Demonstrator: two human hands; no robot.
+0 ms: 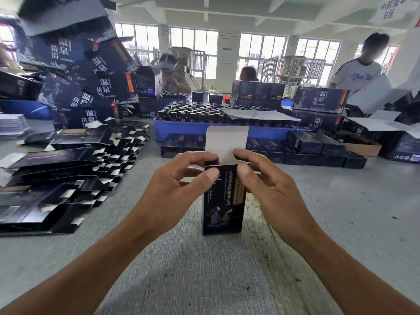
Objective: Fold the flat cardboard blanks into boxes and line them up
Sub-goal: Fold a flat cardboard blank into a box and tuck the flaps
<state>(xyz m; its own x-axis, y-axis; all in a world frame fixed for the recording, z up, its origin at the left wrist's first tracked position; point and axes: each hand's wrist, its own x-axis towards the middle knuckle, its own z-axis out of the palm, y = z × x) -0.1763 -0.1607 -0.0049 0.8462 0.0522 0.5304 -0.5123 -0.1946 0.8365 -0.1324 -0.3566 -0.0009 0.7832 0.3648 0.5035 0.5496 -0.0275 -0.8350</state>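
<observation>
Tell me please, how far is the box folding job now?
Done: a row of folded boxes lies before the blue tray. In hand: the left hand and right hand hold an upright box, its top flap still open. Left: many flat blanks remain stacked.

The box point(223, 196) is thin card, printed dark and slightly glossy outside, plain matt grey-white inside its raised flap point(226, 139). The table point(204, 269) wears rough, woven-looking grey cloth. The far tray point(181, 130) is smooth blue plastic.
</observation>
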